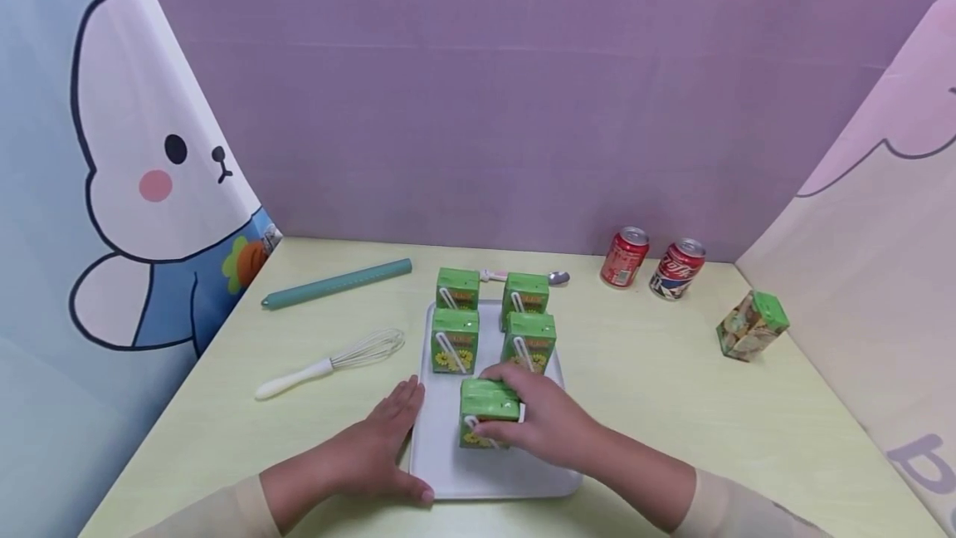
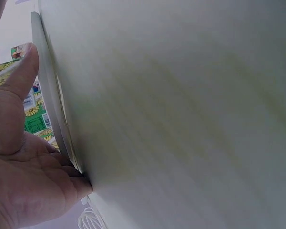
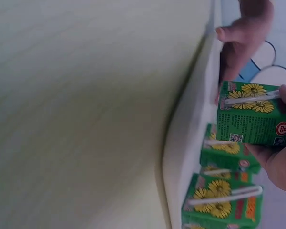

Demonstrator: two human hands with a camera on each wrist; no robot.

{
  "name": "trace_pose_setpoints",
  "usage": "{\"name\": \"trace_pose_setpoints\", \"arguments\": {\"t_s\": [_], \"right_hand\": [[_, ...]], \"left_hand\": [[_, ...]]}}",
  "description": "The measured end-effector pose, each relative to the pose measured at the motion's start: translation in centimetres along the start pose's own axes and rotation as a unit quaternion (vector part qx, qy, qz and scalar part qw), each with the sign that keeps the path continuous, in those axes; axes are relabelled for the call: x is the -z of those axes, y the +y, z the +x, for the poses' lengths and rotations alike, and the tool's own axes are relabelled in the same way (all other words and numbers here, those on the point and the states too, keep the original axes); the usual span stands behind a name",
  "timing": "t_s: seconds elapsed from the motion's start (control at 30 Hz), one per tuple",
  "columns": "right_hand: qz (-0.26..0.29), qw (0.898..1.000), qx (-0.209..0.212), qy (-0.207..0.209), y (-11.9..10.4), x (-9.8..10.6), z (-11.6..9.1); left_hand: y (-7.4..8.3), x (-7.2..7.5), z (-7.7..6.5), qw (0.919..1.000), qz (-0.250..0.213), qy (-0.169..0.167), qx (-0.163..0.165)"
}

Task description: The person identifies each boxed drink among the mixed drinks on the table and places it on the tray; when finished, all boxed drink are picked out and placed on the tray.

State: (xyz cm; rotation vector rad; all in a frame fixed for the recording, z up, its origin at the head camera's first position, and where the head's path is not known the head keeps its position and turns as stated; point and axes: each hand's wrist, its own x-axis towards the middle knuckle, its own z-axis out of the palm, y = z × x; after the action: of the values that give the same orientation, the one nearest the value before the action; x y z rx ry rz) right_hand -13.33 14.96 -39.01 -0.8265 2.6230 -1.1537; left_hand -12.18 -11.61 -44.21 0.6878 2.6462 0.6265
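Observation:
My right hand (image 1: 556,422) grips a green drink carton (image 1: 489,401) with yellow flowers and a white straw, over the near half of the white tray (image 1: 448,476). In the right wrist view, thumb and fingers hold the carton (image 3: 250,114) from both sides, its lower end right by the tray. My left hand (image 1: 377,447) lies along the tray's left side with straight fingers, thumb at the near left corner. In the left wrist view its fingers touch the tray edge (image 2: 52,95). Several matching cartons (image 1: 454,343) stand upright in pairs toward the tray's far end.
A white-handled whisk (image 1: 329,365) and a green stick-shaped thing (image 1: 336,284) lie left of the tray. Behind the cartons lies a spoon (image 1: 558,278). Two soda cans, one red (image 1: 624,258) and one red and blue (image 1: 676,270), stand back right; another carton (image 1: 750,326) stands far right.

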Motion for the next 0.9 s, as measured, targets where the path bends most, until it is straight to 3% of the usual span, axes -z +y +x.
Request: {"name": "trace_pose_setpoints", "arguments": {"t_s": [0.4,0.9], "right_hand": [[-0.033,0.999,0.009,-0.029,0.8,-1.9,2.1],[-0.022,0.999,0.002,-0.042,0.6,-2.7,3.8]], "left_hand": [[0.1,0.3,0.1,1.0,-0.001,-0.005,-0.005],[0.4,0.6,-0.2,0.9999,-0.006,0.0,-0.014]]}}
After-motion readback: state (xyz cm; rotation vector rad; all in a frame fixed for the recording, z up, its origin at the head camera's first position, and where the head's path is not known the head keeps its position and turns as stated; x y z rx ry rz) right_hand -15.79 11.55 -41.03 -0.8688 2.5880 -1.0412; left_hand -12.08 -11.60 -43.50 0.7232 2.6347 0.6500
